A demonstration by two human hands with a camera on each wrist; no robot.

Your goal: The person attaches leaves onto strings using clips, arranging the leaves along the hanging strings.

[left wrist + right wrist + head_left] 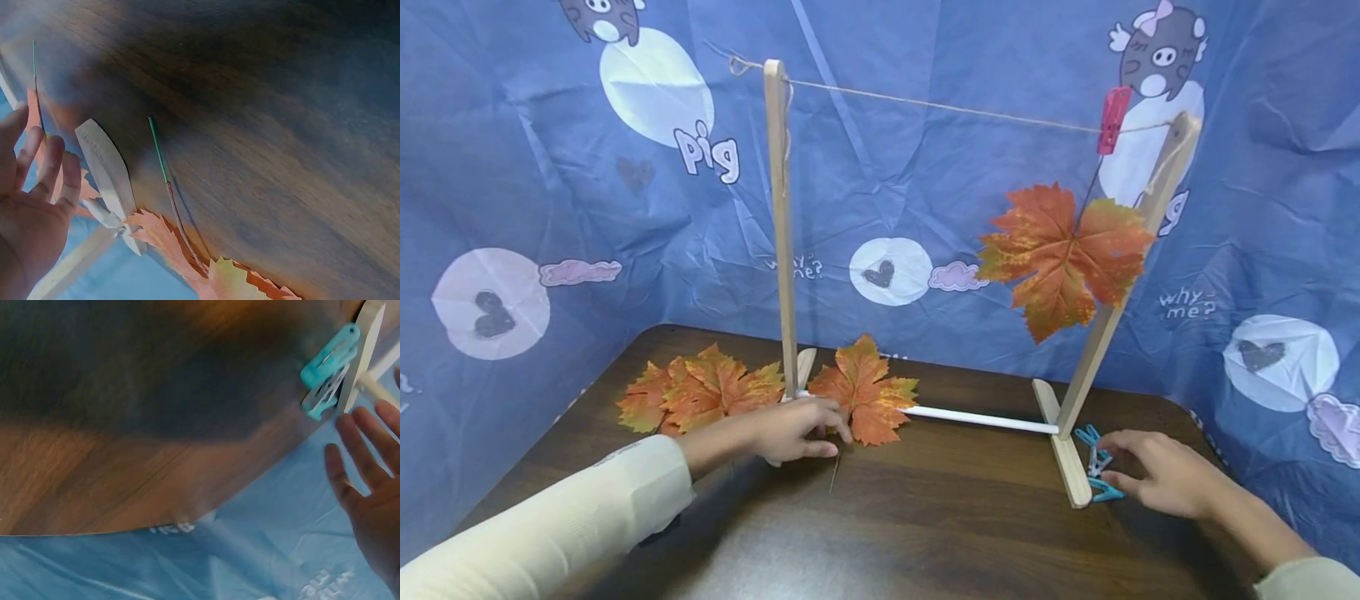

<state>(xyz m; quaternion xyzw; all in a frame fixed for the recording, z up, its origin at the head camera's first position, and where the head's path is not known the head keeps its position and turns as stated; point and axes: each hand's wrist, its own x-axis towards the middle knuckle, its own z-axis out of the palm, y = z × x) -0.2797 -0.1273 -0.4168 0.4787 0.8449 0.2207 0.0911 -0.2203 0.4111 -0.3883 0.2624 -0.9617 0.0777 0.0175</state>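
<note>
- Overlapping orange-and-yellow artificial maple leaves (718,392), at least two, on the dark brown wooden tabletop (940,517); unhung.
- Pale wooden frame (781,233) with two uprights.
- Left hand (797,429): fingers loosely bent, thumb and forefinger apart; contact with the next leaf's stem cannot be told.
- Single orange artificial maple leaf (863,390), just beside the left upright; unhung.
- Thin tan twine line (940,104), strung between uprights.
- Large orange artificial maple leaf (1067,250), hung by its stem from a red plastic clothespin (1113,121); one judged done, the tabletop leaves apparently remaining.
- Teal plastic clothespins (1107,490) and grey clothespin (1096,463), loose beside the right foot; no container visible.
- Right hand (1165,475): fingers relaxed near these clothespins, apparently gripping none.
</note>
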